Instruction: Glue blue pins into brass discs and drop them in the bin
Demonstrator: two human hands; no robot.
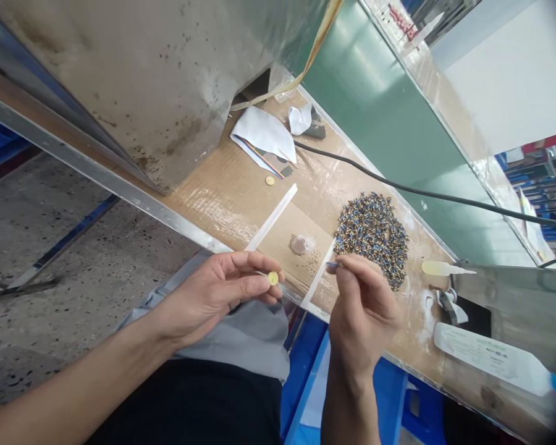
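My left hand (241, 281) pinches a small round yellow disc (273, 279) between thumb and fingertips, near the table's front edge. To its right, my right hand (361, 303) is closed on a thin bluish piece (332, 264) whose tip pokes out from the fingers; its kind is too small to make out. Just beyond the right hand lies a large pile of small blue and brass-coloured parts (373, 232). A small clear round container (302, 244) stands on the table between the hands, with tiny brown grains (312, 261) scattered beside it.
Another yellow disc (269, 181) lies by white cloth (266, 137) at the back. A black cable (398, 184) crosses toward the right. Right of the pile lie a squeeze bottle with a nozzle (438, 268) and a large white bottle (491, 355). A metal cabinet (167, 80) fills the left side.
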